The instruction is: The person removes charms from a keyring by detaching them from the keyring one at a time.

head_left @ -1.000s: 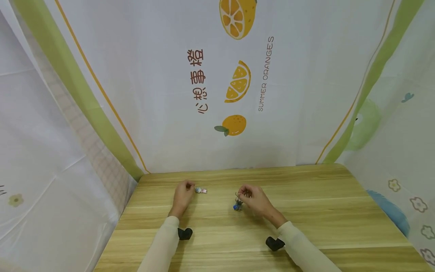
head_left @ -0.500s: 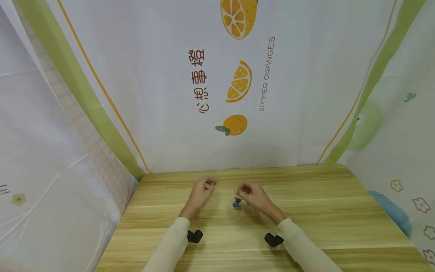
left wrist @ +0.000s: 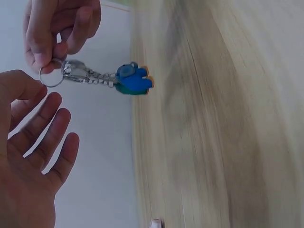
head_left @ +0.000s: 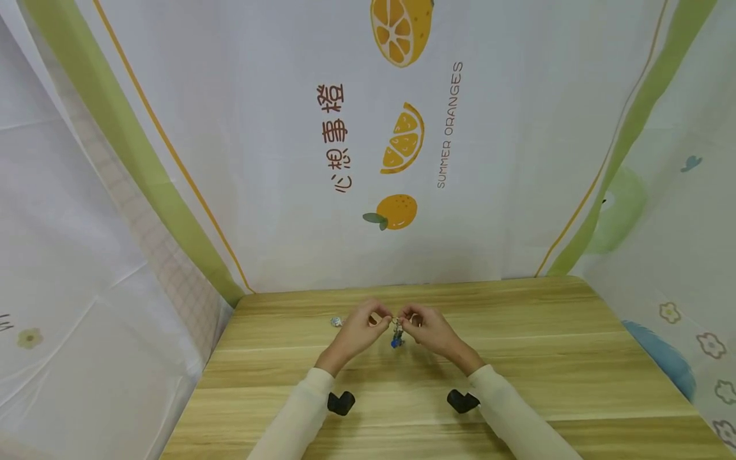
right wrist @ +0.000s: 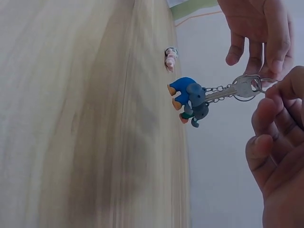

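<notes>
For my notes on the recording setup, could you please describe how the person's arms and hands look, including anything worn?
The left hand and right hand wear no gloves. The left sleeve and right sleeve are long, cream and plain. By each cuff sits a small, angular black piece, without readable markings; no cables are visible.

Printed oranges (head_left: 397, 212) are running down a white cloth (head_left: 276, 191) hanging at twelve o'clock behind the tabletop (head_left: 546, 358), while flower outlines (head_left: 712, 345) are decorating the side cloth (head_left: 684, 249) between three and four o'clock.
</notes>
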The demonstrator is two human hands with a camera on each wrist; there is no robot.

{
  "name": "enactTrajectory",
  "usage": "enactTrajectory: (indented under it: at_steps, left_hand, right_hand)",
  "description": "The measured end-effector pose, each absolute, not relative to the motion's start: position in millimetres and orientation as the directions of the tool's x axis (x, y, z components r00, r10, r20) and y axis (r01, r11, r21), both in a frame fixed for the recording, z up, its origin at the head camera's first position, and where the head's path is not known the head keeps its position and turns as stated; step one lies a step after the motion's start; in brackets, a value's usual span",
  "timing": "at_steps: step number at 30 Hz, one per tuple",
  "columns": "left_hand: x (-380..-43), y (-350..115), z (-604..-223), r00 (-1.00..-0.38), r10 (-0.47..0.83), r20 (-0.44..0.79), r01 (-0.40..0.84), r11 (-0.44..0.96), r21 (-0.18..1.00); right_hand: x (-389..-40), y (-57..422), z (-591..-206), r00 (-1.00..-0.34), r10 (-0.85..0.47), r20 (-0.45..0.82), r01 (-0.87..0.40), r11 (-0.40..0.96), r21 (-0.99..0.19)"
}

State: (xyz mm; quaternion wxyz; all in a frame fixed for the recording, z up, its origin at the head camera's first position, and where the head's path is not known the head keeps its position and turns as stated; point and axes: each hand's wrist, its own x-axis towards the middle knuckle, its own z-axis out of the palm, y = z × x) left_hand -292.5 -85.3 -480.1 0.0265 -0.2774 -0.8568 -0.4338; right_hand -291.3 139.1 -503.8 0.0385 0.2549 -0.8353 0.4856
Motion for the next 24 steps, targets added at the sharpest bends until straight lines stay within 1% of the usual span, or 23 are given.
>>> enactTrajectory:
  at_steps: [7, 13, 17, 24]
  left_hand:
    - [-291.2, -83.9, -482.3, -0.840, 0.468, 0.274, 0.493, 0.445, 0.748]
    - [-290.8, -83.3, -481.8, -0.814, 0.519, 0.259, 0.505, 0.414, 0.757]
    - [-291.6, -81.7, -483.8, -0.785, 0.546, 0.292, 0.553, 0.406, 0.727]
    - [-294.0, -80.1, -486.8, -0.728, 0.561, 0.393, 0.653, 0.395, 0.646]
  right_hand:
    - [-294.5, 140.1, -506.4, -0.854, -0.399, 0.333, -0.484, 0.377, -0.790]
    - [-295.9, 141.0, -506.2, -0.834, -0.431, 0.345, -0.501, 0.328, -0.801]
    - [-296.5, 141.5, -507.7, -0.818, -0.451, 0.358, -0.516, 0.299, -0.803]
    - [-296.1, 142.0, -506.3, -0.821, -0.459, 0.341, -0.503, 0.295, -0.812]
